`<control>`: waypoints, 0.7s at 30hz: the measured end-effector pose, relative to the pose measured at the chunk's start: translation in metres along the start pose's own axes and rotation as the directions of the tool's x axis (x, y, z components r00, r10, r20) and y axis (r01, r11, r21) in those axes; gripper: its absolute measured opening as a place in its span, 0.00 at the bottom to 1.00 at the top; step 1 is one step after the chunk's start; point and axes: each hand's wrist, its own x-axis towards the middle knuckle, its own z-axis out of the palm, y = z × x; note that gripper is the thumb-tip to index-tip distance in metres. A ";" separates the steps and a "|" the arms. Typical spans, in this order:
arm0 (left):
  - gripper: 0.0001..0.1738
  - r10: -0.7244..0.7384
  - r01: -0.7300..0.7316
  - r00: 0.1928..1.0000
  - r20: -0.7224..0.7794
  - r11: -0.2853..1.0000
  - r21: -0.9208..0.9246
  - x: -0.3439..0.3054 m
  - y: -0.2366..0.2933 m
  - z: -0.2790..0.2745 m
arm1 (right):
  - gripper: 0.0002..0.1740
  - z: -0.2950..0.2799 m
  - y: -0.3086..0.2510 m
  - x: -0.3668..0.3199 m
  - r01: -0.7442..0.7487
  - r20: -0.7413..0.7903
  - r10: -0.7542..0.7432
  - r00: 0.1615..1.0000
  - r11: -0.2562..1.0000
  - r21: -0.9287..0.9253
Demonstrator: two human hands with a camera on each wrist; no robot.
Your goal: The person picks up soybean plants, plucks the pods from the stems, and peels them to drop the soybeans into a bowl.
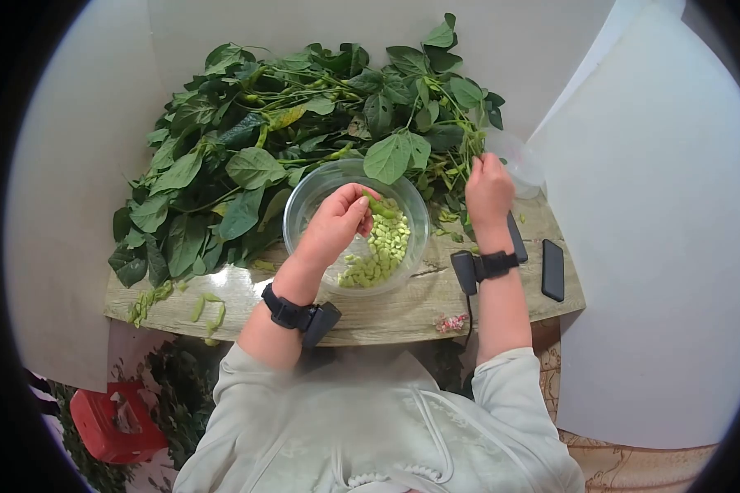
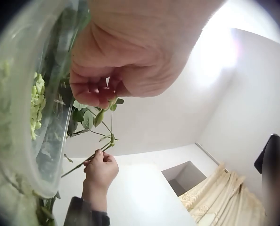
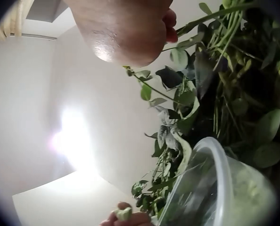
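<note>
Over a clear plastic bowl, my left hand pinches green bean pods between thumb and fingers. The left wrist view shows a plump pod hanging below those fingertips. Pale green beans lie in the bowl, mostly on its right side. To the right of the bowl, my right hand grips a leafy plant's stem, with its fingers curled round it. A large heap of leafy bean plants spreads behind and left of the bowl.
Loose pods lie at the front left of the wooden table. A dark phone rests at the right, a small red-and-white wrapper near the front edge. Another clear container stands behind my right hand. A red stool is below left.
</note>
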 end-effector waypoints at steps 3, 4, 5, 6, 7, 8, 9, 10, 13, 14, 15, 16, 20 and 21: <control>0.09 0.016 -0.016 1.000 -0.009 1.000 0.015 -0.002 0.002 0.002 | 0.07 0.027 0.012 -0.006 -0.018 0.109 0.020 0.994 1.000 -0.024; 0.09 0.013 -0.013 1.000 -0.010 1.000 0.003 -0.002 0.003 0.003 | 0.08 0.031 0.013 -0.010 -0.055 0.209 0.068 0.976 0.996 -0.067; 0.09 0.010 -0.010 1.000 -0.012 1.000 -0.009 -0.003 0.004 0.004 | 0.10 0.035 0.016 -0.014 -0.086 0.305 0.117 0.945 0.990 -0.114; 0.09 0.016 -0.017 1.000 -0.015 1.000 -0.007 -0.003 0.004 0.004 | 0.10 0.032 0.014 -0.015 -0.082 0.302 0.111 0.947 0.991 -0.109; 0.09 0.018 -0.018 1.000 -0.022 1.000 -0.011 -0.003 0.004 0.005 | 0.15 0.030 0.012 -0.016 -0.125 0.354 0.161 0.921 0.985 -0.123; 0.09 0.019 -0.019 0.999 -0.029 1.000 -0.014 -0.003 0.004 0.005 | 0.20 0.027 0.010 -0.017 -0.168 0.404 0.211 0.890 0.976 -0.139; 0.09 0.019 -0.020 0.999 -0.030 1.000 -0.011 -0.002 0.004 0.004 | 0.20 0.023 0.008 -0.016 -0.169 0.404 0.210 0.890 0.976 -0.136; 0.09 0.031 -0.031 0.999 -0.045 0.999 -0.017 -0.002 0.003 0.004 | 0.22 0.018 0.006 -0.015 -0.214 0.401 0.241 0.884 0.970 -0.112; 0.09 0.036 -0.037 0.997 -0.068 0.999 -0.022 -0.003 0.004 0.005 | 0.26 0.010 0.002 -0.016 -0.266 0.375 0.282 0.883 0.959 -0.095; 0.09 0.032 -0.034 0.996 -0.080 0.999 -0.023 -0.003 0.005 0.006 | 0.27 0.008 0.001 -0.017 -0.271 0.352 0.289 0.890 0.957 -0.100; 0.09 0.032 -0.033 0.996 -0.080 0.999 -0.023 -0.003 0.005 0.006 | 0.27 0.007 0.000 -0.018 -0.271 0.352 0.289 0.890 0.957 -0.100; 0.09 0.037 -0.039 0.996 -0.082 0.999 -0.024 -0.003 0.004 0.006 | 0.28 0.007 -0.001 -0.018 -0.277 0.353 0.295 0.888 0.955 -0.102; 0.09 0.043 -0.045 0.996 -0.074 0.999 -0.021 -0.004 0.004 0.006 | 0.28 -0.003 -0.019 -0.021 -0.351 0.316 0.379 0.870 0.925 -0.143; 0.09 0.046 -0.047 0.996 -0.079 0.999 -0.018 -0.004 0.004 0.006 | 0.28 -0.001 -0.020 -0.022 -0.349 0.318 0.375 0.871 0.927 -0.137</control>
